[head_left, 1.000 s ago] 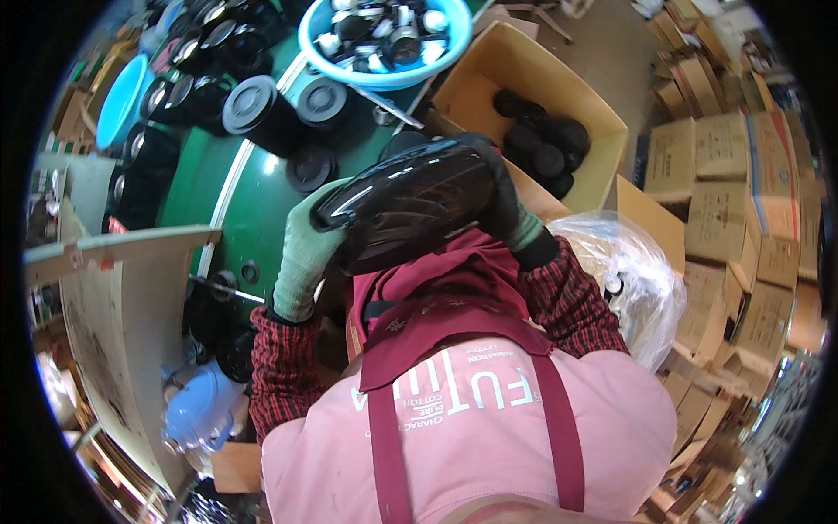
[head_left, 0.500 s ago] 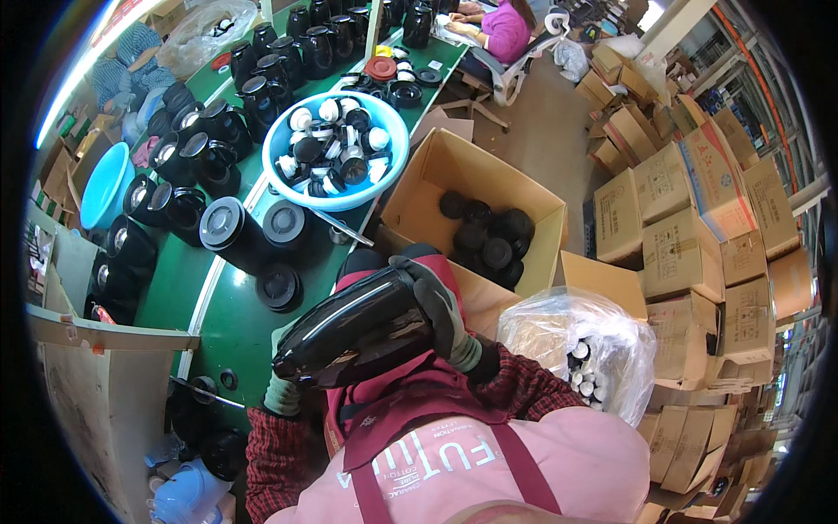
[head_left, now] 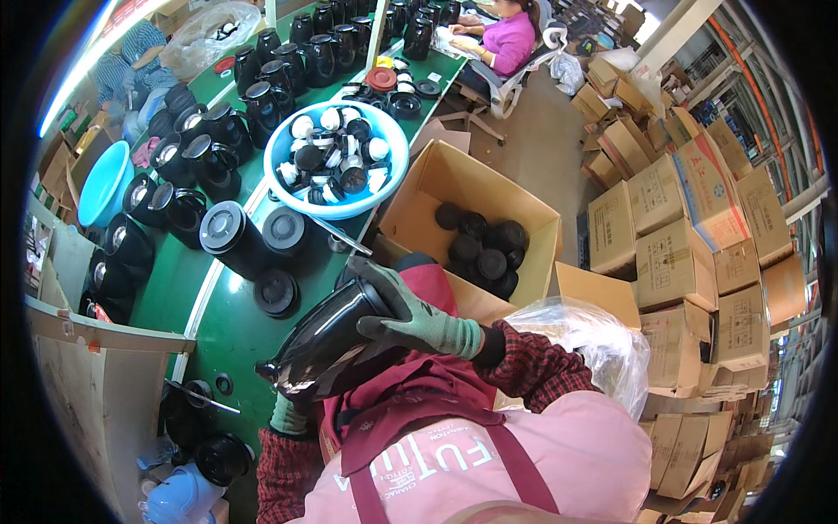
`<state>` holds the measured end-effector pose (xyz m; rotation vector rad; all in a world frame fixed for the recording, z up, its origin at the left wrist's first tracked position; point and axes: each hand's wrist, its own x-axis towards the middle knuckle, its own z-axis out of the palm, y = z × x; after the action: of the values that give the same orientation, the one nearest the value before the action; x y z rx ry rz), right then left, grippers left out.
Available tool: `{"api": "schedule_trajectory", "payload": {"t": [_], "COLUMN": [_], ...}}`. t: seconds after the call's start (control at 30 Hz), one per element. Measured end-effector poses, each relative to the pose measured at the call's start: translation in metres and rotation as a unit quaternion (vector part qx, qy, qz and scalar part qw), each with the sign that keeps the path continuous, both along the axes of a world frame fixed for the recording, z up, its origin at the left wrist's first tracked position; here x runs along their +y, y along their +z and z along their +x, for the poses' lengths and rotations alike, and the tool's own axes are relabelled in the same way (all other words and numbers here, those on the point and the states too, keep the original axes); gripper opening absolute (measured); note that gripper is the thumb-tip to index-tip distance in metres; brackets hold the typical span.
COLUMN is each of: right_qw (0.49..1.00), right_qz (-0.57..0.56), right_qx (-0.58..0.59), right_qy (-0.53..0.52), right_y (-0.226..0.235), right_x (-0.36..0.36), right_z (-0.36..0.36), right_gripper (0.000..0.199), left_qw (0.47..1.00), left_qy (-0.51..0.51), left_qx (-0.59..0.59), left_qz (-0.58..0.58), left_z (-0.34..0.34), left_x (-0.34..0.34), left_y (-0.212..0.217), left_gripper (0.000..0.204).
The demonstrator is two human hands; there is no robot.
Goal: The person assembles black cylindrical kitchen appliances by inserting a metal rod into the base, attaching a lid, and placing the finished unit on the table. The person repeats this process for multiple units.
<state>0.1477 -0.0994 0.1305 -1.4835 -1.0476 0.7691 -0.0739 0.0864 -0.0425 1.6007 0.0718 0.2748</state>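
Note:
A glossy black vacuum jug [head_left: 327, 336] lies tilted across my lap, its narrower end toward the lower left. My right hand [head_left: 410, 310], in a grey-green glove, is closed over the jug's upper right end, thumb along the near side. At the lower end is my left hand [head_left: 286, 414]; only its green glove cuff shows plainly, and the jug hides its fingers. Just beyond the jug, a flat black lid [head_left: 276, 293] rests on the green table [head_left: 229, 336], beside black cylinders with round grey-black tops [head_left: 231, 229].
A blue basin [head_left: 272, 162] of black and white lids stands on the table. Several black jugs [head_left: 209, 166] line the left side. An open carton [head_left: 532, 205] holding round black parts is at my right, with a clear plastic bag [head_left: 602, 336] nearer. Another person [head_left: 511, 44] sits at the far end.
The jug has tipped more steeply, its lower end shifting left and down. My right hand has turned, its back now showing over the jug's upper end.

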Motion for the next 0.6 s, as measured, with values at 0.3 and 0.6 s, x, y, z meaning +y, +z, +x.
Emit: {"api": "schedule_trajectory", "payload": {"t": [0.3, 0.6], "right_qw": [0.938, 0.812], "right_qz": [0.15, 0.315], "right_qx": [-0.305, -0.449], "right_qy": [0.065, 0.199], "right_y": [0.027, 0.022], "right_x": [0.002, -0.005], "right_z": [-0.029, -0.035], "right_gripper": [0.095, 0.053], "left_qw": [0.98, 0.942], "left_qy": [-0.109, -0.059], "left_qx": [0.131, 0.098], "left_qz": [-0.105, -0.316], "left_z": [-0.056, -0.042], "left_x": [0.02, 0.002], "left_y": [0.03, 0.07], "left_gripper": [0.058, 0.07]}}
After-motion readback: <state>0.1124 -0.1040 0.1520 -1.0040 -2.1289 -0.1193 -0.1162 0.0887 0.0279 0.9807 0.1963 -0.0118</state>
